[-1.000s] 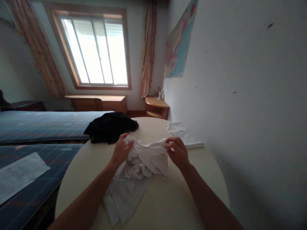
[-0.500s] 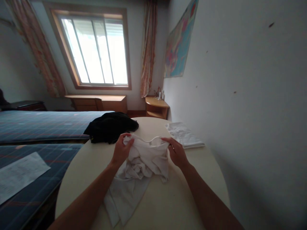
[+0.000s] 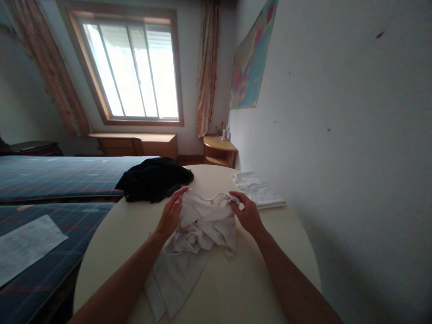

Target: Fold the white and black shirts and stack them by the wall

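Note:
A crumpled white shirt [image 3: 205,225] lies partly on the round cream table [image 3: 111,252], its neckline lifted between my hands. My left hand [image 3: 171,213] is closed on the upper left edge of the cloth. At the upper right edge, my right hand [image 3: 246,211] pinches the fabric between thumb and fingers. The collar sags in a curve between the two grips. One part of the shirt trails flat over the table toward me, on the left.
A black garment [image 3: 153,180] is heaped at the table's far left edge. Folded white cloth [image 3: 258,190] lies at the far right, near the wall [image 3: 354,180]. Plaid beds [image 3: 67,175] stand to the left, with a paper sheet [image 3: 30,247] on the nearer one.
The fingers of both hands have shifted their hold on the neckline. The right thumb now shows in front of the cloth. The shirt has barely moved.

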A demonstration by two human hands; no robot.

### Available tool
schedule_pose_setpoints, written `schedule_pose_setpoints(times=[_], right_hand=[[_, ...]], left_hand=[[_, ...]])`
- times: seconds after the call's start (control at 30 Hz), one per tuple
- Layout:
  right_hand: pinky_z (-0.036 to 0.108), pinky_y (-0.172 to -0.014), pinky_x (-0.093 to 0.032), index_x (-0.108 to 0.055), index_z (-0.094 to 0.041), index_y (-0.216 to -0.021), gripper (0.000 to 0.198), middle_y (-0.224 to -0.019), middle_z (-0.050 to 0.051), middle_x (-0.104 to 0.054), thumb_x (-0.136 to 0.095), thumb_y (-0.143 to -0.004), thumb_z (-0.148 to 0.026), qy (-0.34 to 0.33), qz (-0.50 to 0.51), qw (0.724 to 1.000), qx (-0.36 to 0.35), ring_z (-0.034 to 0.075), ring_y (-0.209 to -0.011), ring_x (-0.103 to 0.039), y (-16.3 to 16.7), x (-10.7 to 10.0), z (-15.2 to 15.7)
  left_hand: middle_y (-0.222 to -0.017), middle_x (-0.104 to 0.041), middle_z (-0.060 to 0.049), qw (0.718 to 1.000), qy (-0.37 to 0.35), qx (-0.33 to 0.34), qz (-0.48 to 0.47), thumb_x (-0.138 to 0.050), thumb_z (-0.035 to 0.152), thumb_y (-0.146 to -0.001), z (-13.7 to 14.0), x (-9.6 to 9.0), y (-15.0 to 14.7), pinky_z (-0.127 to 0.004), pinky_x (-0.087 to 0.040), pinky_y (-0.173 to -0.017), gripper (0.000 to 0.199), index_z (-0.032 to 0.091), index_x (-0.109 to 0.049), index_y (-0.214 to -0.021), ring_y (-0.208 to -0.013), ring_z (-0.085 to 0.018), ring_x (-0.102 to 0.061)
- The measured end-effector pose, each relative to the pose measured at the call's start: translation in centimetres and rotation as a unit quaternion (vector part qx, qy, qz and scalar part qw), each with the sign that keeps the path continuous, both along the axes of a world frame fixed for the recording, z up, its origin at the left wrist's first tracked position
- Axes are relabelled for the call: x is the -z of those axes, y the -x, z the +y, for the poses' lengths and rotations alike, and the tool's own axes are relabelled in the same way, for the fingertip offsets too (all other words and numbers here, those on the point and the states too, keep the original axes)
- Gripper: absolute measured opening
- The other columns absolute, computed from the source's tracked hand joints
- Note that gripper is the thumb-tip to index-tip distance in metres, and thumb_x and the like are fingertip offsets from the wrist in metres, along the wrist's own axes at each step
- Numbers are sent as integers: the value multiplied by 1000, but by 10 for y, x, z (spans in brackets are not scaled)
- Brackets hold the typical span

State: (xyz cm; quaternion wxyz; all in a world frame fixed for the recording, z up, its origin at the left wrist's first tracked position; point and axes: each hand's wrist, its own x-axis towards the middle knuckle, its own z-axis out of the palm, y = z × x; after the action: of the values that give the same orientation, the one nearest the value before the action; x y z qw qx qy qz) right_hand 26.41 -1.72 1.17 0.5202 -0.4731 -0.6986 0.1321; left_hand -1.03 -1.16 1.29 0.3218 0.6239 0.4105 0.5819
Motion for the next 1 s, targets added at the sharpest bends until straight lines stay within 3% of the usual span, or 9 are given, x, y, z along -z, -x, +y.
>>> schedule_pose_setpoints(times=[0.13,0.3,0.5,0.6,0.67,0.73,0.83,0.93,1.0], right_hand=[[31,-74,-52,-70,-21,-104,26,-94,5,-74,-57,-88,-37,22,11,1000,3,21,-83,-67,-7,-2,0],[36,-84,-52,-72,-21,-105,32,-100,6,-75,-58,-89,-46,28,45,998,-23,22,-92,-67,-15,-5,0],[30,-69,-54,-74,-19,-99,40,-97,8,-73,-55,-90,-53,-1,94,996,13,20,-83,-66,-19,-9,3],[26,-55,-50,-72,-18,-99,45,-78,5,-70,-53,-89,-58,-4,130,989,68,17,-67,-62,-21,-12,4],[24,-47,-46,-68,-18,-101,49,-64,0,-65,-51,-89,-62,21,177,981,82,15,-53,-59,-22,-11,6],[24,-45,-47,-61,-19,-106,51,-66,-1,-65,-48,-88,-65,44,228,970,66,15,-51,-63,-22,-7,11],[32,-68,-58,-51,-22,-120,52,-99,8,-71,-48,-90,-64,38,240,970,1,21,-84,-72,-19,4,17],[44,-100,-49,-36,-23,-142,68,-130,15,-60,-60,-87,-54,29,110,991,-73,23,-120,-60,-15,15,14],[47,-108,-40,-28,-23,-150,90,-143,17,-50,-74,-77,-50,45,-19,992,-112,26,-131,-50,-12,20,8]], left_hand=[[-118,-66,-8,1000,-11,-10,13,-52,38,-88,2,0,2,-27,-49,-79,48,16,-56,-131,-92,-18,-63],[-114,-68,-10,998,-24,-56,19,-61,40,-82,2,-6,-1,-28,-52,-80,65,16,-46,-140,-94,-20,-65],[-97,-70,-5,970,-41,-214,106,-65,47,-79,5,-11,10,-29,-49,-77,40,20,-66,-108,-84,-20,-65],[-87,-70,-3,949,-49,-259,171,-65,50,-78,7,-11,14,-28,-47,-71,33,22,-64,-95,-76,-20,-64],[-86,-69,-3,947,-65,-246,195,-64,51,-79,7,-9,15,-29,-48,-72,34,23,-60,-98,-77,-20,-65],[-91,-70,-3,954,-75,-198,212,-62,50,-81,7,-6,14,-30,-49,-76,38,23,-53,-106,-82,-21,-66],[-106,-70,-7,956,-58,-97,270,-60,51,-83,5,-1,14,-34,-50,-80,48,23,-46,-119,-90,-23,-68],[-116,-69,-11,939,-19,-17,344,-63,51,-80,4,6,14,-38,-50,-82,62,24,-43,-134,-94,-27,-69],[-117,-69,-12,928,3,7,372,-66,49,-78,4,10,15,-39,-50,-84,74,26,-40,-142,-97,-29,-69]])
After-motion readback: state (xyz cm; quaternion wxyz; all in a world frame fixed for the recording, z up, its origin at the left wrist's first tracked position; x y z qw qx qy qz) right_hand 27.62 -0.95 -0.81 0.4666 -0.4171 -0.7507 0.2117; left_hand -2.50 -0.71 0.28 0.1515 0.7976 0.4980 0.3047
